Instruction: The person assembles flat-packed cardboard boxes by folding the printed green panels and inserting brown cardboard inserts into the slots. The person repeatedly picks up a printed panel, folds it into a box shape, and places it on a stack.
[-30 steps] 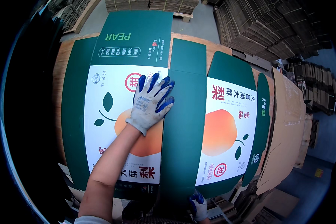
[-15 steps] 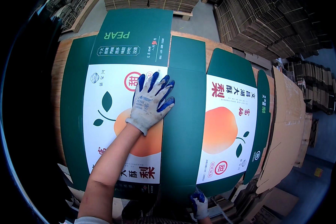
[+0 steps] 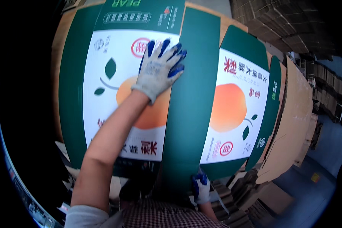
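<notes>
A large flattened carton (image 3: 193, 95), green with white panels and an orange fruit picture, lies unfolded in front of me. My left hand (image 3: 159, 68), in a grey glove with blue fingertips, presses flat on the left white panel beside the green middle strip, fingers spread. My right hand (image 3: 201, 188), gloved the same way, grips the carton's near bottom edge under the green strip. Part of that hand is hidden by the board.
Plain brown cardboard sheets (image 3: 292, 117) lie under and to the right of the carton. Stacks of flattened boxes (image 3: 277, 26) stand at the upper right. More cardboard pieces (image 3: 250, 201) sit low on the right, above a blue-grey floor (image 3: 311, 190).
The carton and my left hand sit a little higher and closer in view than a second ago. My left hand stays pressed on the same panel and my right hand stays at the lower edge.
</notes>
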Available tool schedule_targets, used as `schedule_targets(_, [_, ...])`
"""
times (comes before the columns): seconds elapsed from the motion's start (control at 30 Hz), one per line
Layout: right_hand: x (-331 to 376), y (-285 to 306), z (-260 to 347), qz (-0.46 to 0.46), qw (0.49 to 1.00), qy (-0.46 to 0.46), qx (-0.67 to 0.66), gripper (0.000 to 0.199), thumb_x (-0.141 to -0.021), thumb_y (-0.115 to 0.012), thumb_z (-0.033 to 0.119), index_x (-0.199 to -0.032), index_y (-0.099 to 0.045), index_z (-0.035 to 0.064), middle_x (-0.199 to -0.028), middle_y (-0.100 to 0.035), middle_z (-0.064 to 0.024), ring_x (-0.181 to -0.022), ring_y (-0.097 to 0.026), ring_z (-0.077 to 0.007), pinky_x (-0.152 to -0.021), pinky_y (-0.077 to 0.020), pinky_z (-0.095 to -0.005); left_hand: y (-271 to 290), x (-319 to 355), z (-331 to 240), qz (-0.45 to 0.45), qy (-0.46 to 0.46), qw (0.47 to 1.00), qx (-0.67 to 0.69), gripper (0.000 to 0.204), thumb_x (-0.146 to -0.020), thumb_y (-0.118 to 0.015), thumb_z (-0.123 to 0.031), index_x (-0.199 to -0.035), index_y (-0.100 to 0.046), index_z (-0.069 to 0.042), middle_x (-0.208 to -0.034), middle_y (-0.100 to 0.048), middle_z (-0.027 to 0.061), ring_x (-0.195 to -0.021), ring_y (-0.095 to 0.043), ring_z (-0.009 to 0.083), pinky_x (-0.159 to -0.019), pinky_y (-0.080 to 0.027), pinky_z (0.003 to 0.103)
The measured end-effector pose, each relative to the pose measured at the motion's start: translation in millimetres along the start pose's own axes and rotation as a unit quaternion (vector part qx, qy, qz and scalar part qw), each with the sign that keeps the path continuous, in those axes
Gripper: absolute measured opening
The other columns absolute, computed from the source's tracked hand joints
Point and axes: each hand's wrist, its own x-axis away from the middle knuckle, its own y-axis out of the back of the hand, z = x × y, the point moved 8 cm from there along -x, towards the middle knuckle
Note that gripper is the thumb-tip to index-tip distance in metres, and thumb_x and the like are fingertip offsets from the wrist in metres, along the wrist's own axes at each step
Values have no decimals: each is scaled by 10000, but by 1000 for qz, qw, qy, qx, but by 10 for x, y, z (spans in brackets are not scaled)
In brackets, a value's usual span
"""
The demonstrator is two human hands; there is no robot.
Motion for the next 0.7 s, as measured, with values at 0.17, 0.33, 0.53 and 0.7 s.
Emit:
schedule_targets(0.17, [144,-94,34,-7,998,32,62,314,-837,-503,45,-1138,-478,-42,-1030,-551,-63,-905,-518,-130,-811,-414,-250,15,177,90,4,18,999,-41,459,-801,-518,-404,-1219,-483,-217,-1305,-407,13,-1260,-273,234,-1055,-144,421])
schedule_targets(0.33, [255,-227,47,-13,996,50,68,367,-841,-519,71,-1181,-452,-50,-1099,-537,-83,-967,-502,-146,-859,-387,-264,48,348,199,9,38,996,-74,451,-841,-442,-469,-1233,-467,-247,-1323,-387,-15,-1277,-241,188,-1072,-112,404])
schedule_targets(0.53, [178,-206,17,-27,996,54,72,416,-822,-515,37,-1222,-430,-41,-985,-530,-3,-768,-423,-49,-718,-363,-183,126,237,-265,-137,-57,989,-8,437,-795,-458,-400,-1154,-519,-157,-1186,-509,91,-1149,-418,274,-983,-264,475])
schedule_targets(0.7, [147,-267,-27,-35,997,44,48,424,-815,-504,4,-1228,-421,-40,-996,-525,-4,-793,-431,-59,-731,-362,-190,-100,209,-255,-30,-40,999,-4,482,-806,-434,-420,-1219,-448,-171,-1317,-381,59,-1251,-270,272,-1019,-139,523])
